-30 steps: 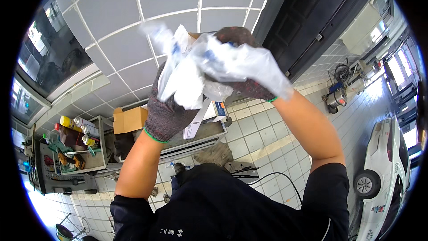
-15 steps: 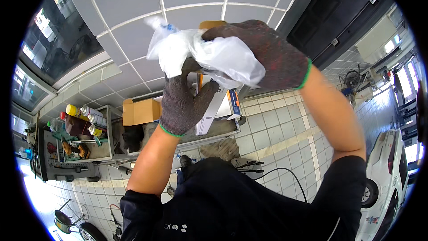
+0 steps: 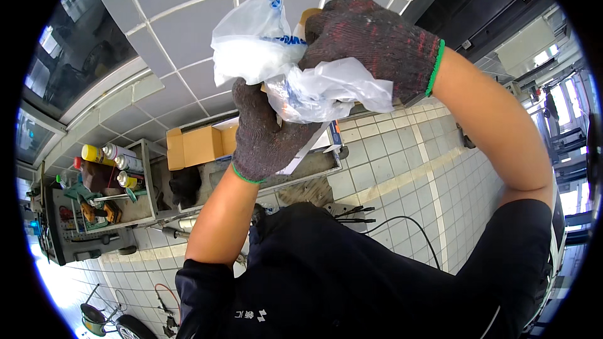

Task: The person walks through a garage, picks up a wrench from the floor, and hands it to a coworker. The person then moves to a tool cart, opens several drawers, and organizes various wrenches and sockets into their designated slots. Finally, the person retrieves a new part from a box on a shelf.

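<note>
A crumpled translucent white plastic bag with blue print is raised in front of the tiled wall. My right hand, in a dark knitted glove with a green cuff, is closed on the bag from the right, and part of the bag hangs below its fingers. From below, my left hand, gloved alike, grips the bag's lower side; its fingertips are partly hidden behind the plastic. A tan piece shows beside my right fingers; what it belongs to is hidden. The bag's contents cannot be made out.
Below my hands stands a low metal cart with an open cardboard box and a white box partly covered by my left hand. Several spray cans and a yellow-black power tool sit at the left. A black cable crosses the floor.
Both hands have lifted the bag slightly; my right hand has moved up, its elbow swinging out to the right. The bag has spread upward on the left, showing more blue print.
</note>
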